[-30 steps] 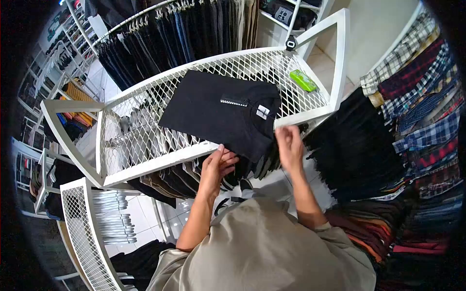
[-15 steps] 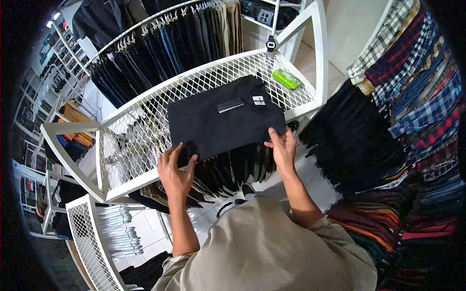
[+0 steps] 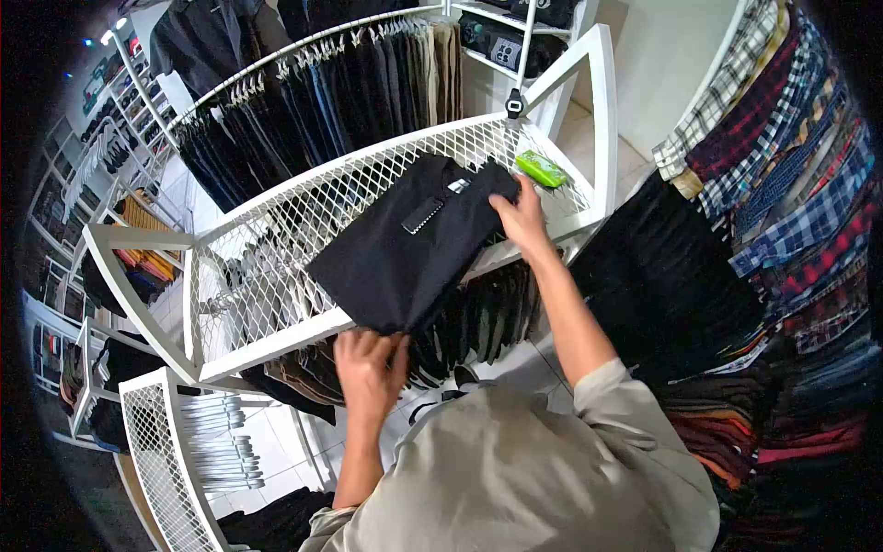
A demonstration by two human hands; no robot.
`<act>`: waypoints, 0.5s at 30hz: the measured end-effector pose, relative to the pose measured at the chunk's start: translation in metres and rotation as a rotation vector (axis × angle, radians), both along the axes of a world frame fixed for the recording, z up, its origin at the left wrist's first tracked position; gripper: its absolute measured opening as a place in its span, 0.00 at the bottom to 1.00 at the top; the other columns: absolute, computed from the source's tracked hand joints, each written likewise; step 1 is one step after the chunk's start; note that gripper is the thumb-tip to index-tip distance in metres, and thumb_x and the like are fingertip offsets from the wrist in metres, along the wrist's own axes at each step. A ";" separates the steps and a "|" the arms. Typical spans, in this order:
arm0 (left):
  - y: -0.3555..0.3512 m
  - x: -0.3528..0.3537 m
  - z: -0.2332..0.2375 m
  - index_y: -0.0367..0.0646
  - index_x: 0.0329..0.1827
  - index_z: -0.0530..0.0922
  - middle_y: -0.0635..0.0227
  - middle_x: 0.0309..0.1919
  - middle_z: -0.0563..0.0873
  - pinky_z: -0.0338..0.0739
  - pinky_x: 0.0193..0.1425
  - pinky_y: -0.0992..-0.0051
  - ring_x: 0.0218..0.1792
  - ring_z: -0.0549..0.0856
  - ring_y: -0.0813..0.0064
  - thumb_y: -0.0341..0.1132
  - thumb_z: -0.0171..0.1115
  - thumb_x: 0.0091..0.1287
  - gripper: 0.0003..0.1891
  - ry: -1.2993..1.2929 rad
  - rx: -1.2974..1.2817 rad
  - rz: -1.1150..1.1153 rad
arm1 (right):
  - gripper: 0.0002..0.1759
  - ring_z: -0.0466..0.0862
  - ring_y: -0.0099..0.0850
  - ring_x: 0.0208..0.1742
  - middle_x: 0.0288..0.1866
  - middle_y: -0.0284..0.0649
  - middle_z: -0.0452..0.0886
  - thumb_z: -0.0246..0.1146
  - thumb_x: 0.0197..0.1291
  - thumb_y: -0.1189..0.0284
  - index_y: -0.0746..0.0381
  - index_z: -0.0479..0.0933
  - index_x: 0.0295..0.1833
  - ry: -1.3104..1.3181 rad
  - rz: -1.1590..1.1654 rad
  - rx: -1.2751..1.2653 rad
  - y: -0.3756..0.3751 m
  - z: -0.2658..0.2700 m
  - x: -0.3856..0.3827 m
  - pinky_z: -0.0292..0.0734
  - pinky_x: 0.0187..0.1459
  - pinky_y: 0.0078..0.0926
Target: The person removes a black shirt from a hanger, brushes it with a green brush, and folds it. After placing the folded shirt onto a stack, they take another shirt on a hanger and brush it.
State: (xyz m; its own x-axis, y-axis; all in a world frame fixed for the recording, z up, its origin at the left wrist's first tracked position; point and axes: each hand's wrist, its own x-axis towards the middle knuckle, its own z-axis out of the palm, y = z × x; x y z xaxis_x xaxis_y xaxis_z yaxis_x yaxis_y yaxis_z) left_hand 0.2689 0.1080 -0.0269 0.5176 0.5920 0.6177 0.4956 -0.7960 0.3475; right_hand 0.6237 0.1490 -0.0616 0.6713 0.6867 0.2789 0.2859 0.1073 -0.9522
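A folded black shirt (image 3: 395, 253) lies at a slant over the front rim of the white mesh rack (image 3: 267, 354), with a dark hang tag (image 3: 424, 215) and a white label (image 3: 458, 186) on top. My right hand (image 3: 524, 219) grips its right edge, thumb on the upper face and fingers partly hidden. At the near lower corner, my left hand (image 3: 370, 368) has its fingers curled on the cloth, slightly blurred. Just beyond my right hand, a bright green packet (image 3: 541, 169) rests on the mesh.
Dark trousers (image 3: 340, 87) hang from a curved rail behind the rack. Plaid shirts (image 3: 791, 207) hang at the right. White hangers (image 3: 219, 442) sit at lower left near a smaller mesh shelf (image 3: 152, 419). A black watch (image 3: 515, 104) is strapped to the rack's far post.
The shirt has turned, its left end swinging toward me and its right end away. My right hand moved up along the edge; my left hand moved nearer and rightward.
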 end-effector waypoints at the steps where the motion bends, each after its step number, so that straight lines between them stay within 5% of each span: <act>1: -0.009 0.010 0.001 0.43 0.36 0.89 0.66 0.28 0.81 0.73 0.47 0.61 0.38 0.80 0.61 0.29 0.77 0.57 0.06 -0.015 0.002 -0.048 | 0.31 0.85 0.36 0.54 0.55 0.49 0.85 0.70 0.60 0.73 0.68 0.70 0.68 0.075 0.071 0.120 0.013 0.016 0.001 0.78 0.58 0.34; 2: -0.017 0.024 0.003 0.42 0.36 0.89 0.66 0.28 0.82 0.73 0.48 0.61 0.38 0.81 0.61 0.30 0.77 0.57 0.06 -0.056 -0.046 -0.099 | 0.32 0.86 0.37 0.51 0.52 0.50 0.86 0.71 0.60 0.71 0.65 0.70 0.69 0.134 0.118 0.057 0.029 0.026 0.011 0.79 0.56 0.35; 5: -0.016 0.056 0.008 0.40 0.42 0.90 0.64 0.32 0.87 0.74 0.53 0.62 0.42 0.84 0.61 0.35 0.78 0.59 0.11 -0.114 -0.194 -0.332 | 0.32 0.88 0.40 0.48 0.52 0.52 0.87 0.72 0.61 0.66 0.63 0.71 0.68 -0.408 -0.312 -0.177 0.060 0.044 0.026 0.81 0.55 0.38; 8: -0.002 0.049 0.012 0.39 0.42 0.90 0.60 0.34 0.89 0.76 0.52 0.61 0.40 0.84 0.59 0.37 0.77 0.62 0.12 -0.201 -0.167 -0.163 | 0.30 0.89 0.40 0.49 0.52 0.52 0.87 0.72 0.63 0.65 0.64 0.73 0.67 -0.295 -0.206 -0.103 0.021 0.063 0.001 0.82 0.54 0.38; 11: 0.014 0.018 -0.002 0.37 0.40 0.88 0.59 0.30 0.88 0.79 0.44 0.61 0.36 0.87 0.57 0.39 0.75 0.66 0.12 -0.259 -0.226 0.253 | 0.24 0.88 0.38 0.49 0.52 0.49 0.87 0.71 0.67 0.63 0.64 0.77 0.62 -0.192 -0.119 0.033 -0.046 0.024 -0.038 0.82 0.52 0.34; 13: 0.023 0.001 -0.007 0.39 0.41 0.86 0.60 0.30 0.86 0.80 0.40 0.61 0.36 0.87 0.59 0.47 0.71 0.70 0.17 -0.151 -0.372 0.490 | 0.19 0.85 0.33 0.36 0.43 0.44 0.85 0.71 0.68 0.61 0.65 0.77 0.49 -0.252 -0.204 -0.174 -0.095 0.008 -0.066 0.81 0.42 0.35; 15: 0.032 0.000 -0.014 0.40 0.43 0.85 0.59 0.34 0.85 0.80 0.41 0.59 0.36 0.86 0.57 0.49 0.70 0.70 0.18 -0.139 -0.356 0.556 | 0.20 0.79 0.26 0.28 0.35 0.38 0.81 0.71 0.69 0.59 0.65 0.75 0.50 -0.114 -0.197 -0.198 -0.116 -0.004 -0.099 0.78 0.34 0.27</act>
State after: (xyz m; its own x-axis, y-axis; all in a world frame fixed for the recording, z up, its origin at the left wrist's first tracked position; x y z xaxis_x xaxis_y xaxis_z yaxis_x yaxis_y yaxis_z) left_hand 0.2688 0.1398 -0.0407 0.0069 0.9273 0.3743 0.7304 -0.2603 0.6314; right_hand 0.5250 0.0332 -0.0659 0.7691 0.5949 0.2338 0.3889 -0.1453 -0.9097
